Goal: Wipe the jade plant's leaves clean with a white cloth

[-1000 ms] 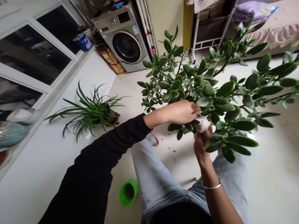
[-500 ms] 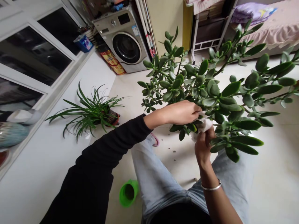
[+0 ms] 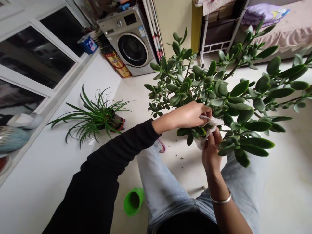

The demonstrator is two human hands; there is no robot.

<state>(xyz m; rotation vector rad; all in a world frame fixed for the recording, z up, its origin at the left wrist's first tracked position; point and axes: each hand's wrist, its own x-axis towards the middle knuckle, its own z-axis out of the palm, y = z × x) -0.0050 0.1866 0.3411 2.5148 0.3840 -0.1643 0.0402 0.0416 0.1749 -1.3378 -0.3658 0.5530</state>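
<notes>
A large jade plant (image 3: 240, 105) with thick green leaves spreads in front of me. My left hand (image 3: 191, 114), in a black sleeve, is closed on a white tissue (image 3: 214, 121) at the plant's near side. My right hand (image 3: 211, 152), with a silver bangle at the wrist, pinches the same tissue from below, its fingers close to the leaves. Part of the tissue hangs down left of my right hand. Whether a leaf is folded inside it I cannot tell.
A green bucket (image 3: 133, 201) stands on the floor by my leg. To the left is a potted spider plant (image 3: 102, 113). A washing machine (image 3: 130, 42) stands behind, and a bed (image 3: 290, 29) at the back right. Dark crumbs lie on the floor.
The tissue, bunched between my hands before, now stretches out past my left fingers. My right hand has shifted slightly left, and the lower right leaves have moved up a little.
</notes>
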